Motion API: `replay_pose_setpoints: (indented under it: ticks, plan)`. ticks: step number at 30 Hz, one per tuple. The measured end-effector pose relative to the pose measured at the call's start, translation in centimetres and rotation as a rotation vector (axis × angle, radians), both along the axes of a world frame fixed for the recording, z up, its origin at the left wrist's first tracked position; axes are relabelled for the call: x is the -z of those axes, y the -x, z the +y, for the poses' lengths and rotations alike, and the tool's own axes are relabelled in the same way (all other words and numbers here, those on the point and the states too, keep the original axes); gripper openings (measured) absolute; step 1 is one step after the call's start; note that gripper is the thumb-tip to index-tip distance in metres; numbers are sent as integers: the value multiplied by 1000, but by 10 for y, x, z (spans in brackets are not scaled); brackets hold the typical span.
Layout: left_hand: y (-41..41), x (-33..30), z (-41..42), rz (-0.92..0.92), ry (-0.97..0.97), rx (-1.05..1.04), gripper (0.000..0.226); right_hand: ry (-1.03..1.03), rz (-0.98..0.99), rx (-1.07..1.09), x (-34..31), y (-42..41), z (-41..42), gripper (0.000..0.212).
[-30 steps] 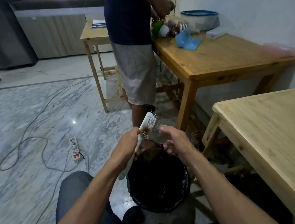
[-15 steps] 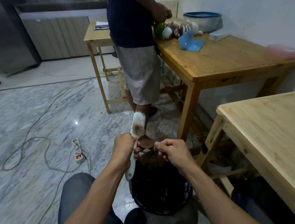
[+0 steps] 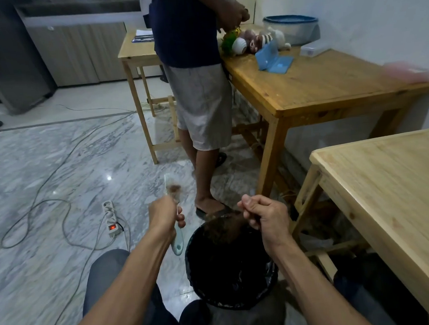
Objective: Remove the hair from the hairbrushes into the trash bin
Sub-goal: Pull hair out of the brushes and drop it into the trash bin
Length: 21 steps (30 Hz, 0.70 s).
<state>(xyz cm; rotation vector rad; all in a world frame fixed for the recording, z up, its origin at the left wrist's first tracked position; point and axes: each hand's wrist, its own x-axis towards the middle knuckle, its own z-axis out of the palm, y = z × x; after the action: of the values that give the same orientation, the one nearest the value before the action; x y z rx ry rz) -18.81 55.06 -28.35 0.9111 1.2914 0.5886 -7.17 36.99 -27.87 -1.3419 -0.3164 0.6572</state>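
Observation:
My left hand [image 3: 164,215] grips the handle of a pale hairbrush [image 3: 172,191], held upright to the left of the bin, with a brown clump of hair caught in its bristles. My right hand [image 3: 263,215] is closed above the far rim of the black-lined trash bin [image 3: 199,273]. Brown hair [image 3: 226,228] stretches from its fingers down onto the bin's contents. The bin stands on the floor between my knees.
A person in grey shorts [image 3: 201,107] stands just beyond the bin, one foot close to it. Wooden tables stand to the right [image 3: 396,199] and behind [image 3: 317,85]. A power strip [image 3: 110,219] and cables lie on the marble floor at left.
The brush has swung left, away from the bin, and turned upright. My right hand has closed, moved right and now draws a strand of hair over the bin.

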Motion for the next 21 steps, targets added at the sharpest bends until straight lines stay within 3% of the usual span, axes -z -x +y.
replay_pose_setpoints:
  ticks: [3,5,7,8,11,15,19,21]
  plan:
    - [1,5,-8,24,-60,85,25,219,-51,-118,3,0,3,21]
    - [2,1,-18,25,-159,177,15,535,-169,-272,7,-1,7,12]
    - [3,-5,-27,28,-272,268,12,796,-294,-394,11,-4,11,30]
    - [4,-9,-31,37,-329,309,12,835,-314,-377,10,-4,13,40]
    - [4,-14,-38,79,-480,415,16,605,-166,-203,0,-3,19,56]
    - [1,-17,-49,76,-567,496,16,272,13,-272,-10,-5,22,41]
    - [-2,-18,-54,44,-566,500,21,214,-32,-241,-6,-3,27,6]
    - [-3,-17,-53,58,-521,456,20,260,-65,-183,-3,-1,27,12]
